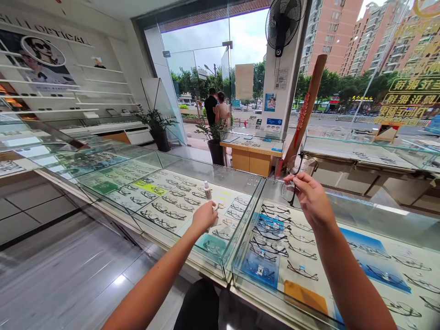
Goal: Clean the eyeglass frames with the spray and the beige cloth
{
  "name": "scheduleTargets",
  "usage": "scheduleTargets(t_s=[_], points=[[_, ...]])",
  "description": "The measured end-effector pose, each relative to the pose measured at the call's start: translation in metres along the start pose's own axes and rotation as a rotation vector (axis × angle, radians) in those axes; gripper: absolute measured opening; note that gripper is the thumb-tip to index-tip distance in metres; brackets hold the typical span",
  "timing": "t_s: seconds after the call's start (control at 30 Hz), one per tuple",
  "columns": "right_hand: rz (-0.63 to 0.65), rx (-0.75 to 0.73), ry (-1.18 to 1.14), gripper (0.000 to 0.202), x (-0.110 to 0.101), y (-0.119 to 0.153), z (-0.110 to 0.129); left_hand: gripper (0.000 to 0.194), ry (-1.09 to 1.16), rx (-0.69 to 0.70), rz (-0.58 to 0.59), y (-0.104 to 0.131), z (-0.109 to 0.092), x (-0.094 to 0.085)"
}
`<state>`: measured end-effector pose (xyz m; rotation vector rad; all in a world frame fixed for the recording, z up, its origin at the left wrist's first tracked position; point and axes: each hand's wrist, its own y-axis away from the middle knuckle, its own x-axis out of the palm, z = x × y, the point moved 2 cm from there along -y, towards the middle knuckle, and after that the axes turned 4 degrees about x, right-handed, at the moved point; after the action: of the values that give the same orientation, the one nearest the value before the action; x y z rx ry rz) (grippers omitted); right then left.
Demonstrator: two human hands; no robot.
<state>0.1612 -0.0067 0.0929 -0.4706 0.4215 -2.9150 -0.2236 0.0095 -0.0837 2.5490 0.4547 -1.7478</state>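
My right hand (314, 197) is raised over the glass counter, fingers pinched on a pair of eyeglasses (290, 194). The glasses are turned on end, one round lens above my fingers and one below. My left hand (205, 216) hovers over or rests on the counter top, its fingers closed. A small pale bit shows at its fingertips, too small to name. Just beyond that hand stands a small bottle (207, 190) with a white cap, upright and apart from the fingers.
Glass display counters (240, 293) hold rows of eyeglass frames (270, 227). Behind them are a potted plant (216, 149), a leaning wooden post (305, 110) and a low display table (252, 149). A wall fan (282, 25) hangs above. Two people (216, 107) stand beyond the glass door.
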Motion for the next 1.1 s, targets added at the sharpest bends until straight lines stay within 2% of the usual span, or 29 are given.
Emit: scheduleTargets(t_s=[0.07,0.2,0.33,0.53,0.7,0.87,1.0,1.1], points=[[0.004,-0.008,0.009,0.027,0.000,0.000,0.000,0.029,0.055,-0.006,0.022,-0.002,0.007,0.000],[0.010,-0.012,0.007,0.027,0.000,0.001,-0.001,0.009,0.171,0.010,0.062,-0.001,0.020,-0.006],[0.024,-0.019,0.002,0.025,0.000,0.000,-0.002,0.026,0.311,0.043,0.063,0.003,0.026,-0.017],[0.028,-0.020,0.012,0.024,0.000,0.001,-0.002,0.047,0.536,0.107,0.090,0.009,0.025,-0.029],[0.050,-0.018,0.016,0.021,0.000,0.001,-0.003,0.051,0.713,0.035,0.095,0.020,0.016,-0.038],[0.070,-0.021,0.033,0.019,0.000,0.001,-0.004,0.058,0.786,0.044,0.096,0.031,-0.016,-0.060],[0.075,-0.018,0.031,0.019,0.000,0.001,-0.003,0.060,0.879,0.129,0.108,0.031,-0.063,-0.080],[0.074,-0.016,0.038,0.019,-0.001,0.002,-0.002,0.063,0.950,0.193,0.185,0.026,-0.104,-0.094]])
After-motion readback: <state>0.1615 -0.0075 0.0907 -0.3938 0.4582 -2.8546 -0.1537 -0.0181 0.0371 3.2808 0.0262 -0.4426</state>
